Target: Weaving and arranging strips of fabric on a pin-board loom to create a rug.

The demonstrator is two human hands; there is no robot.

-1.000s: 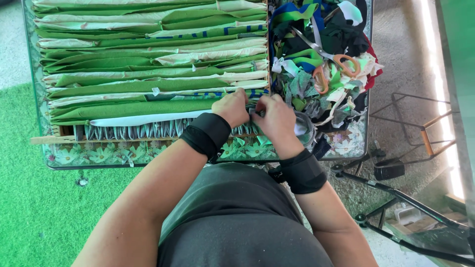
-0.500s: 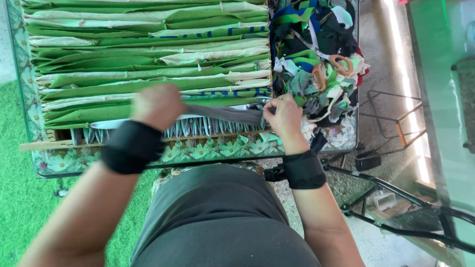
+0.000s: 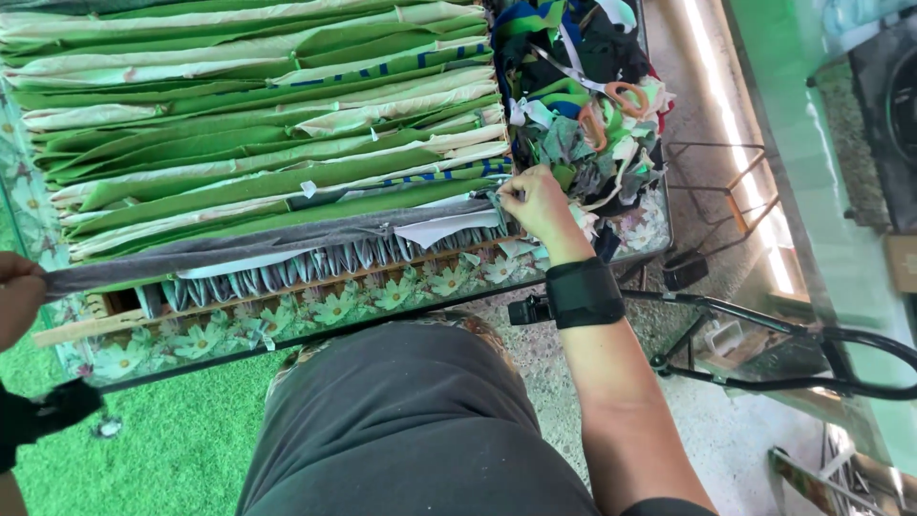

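A long grey fabric strip [image 3: 258, 244] is stretched flat across the near edge of a stack of green and cream folded cloth pieces [image 3: 258, 124]. My left hand [image 3: 17, 296], wearing a black wrist band, grips the strip's left end at the frame's left edge. At the strip's right end, my right hand [image 3: 535, 205], also with a black wrist band, pinches it beside the cloth stack. A wooden ruler [image 3: 277, 287] lies just below the strip on the table.
A flower-patterned table [image 3: 382, 301] holds the stack. A heap of fabric scraps [image 3: 583, 105] with orange-handled scissors [image 3: 611, 105] sits at the right. Green turf [image 3: 172, 449] covers the floor on the left; metal stand legs [image 3: 764, 373] are on the concrete at right.
My left hand has slid far to the left along the table edge, pulling the grey strip out to full length. My right hand has stayed at the strip's right end.
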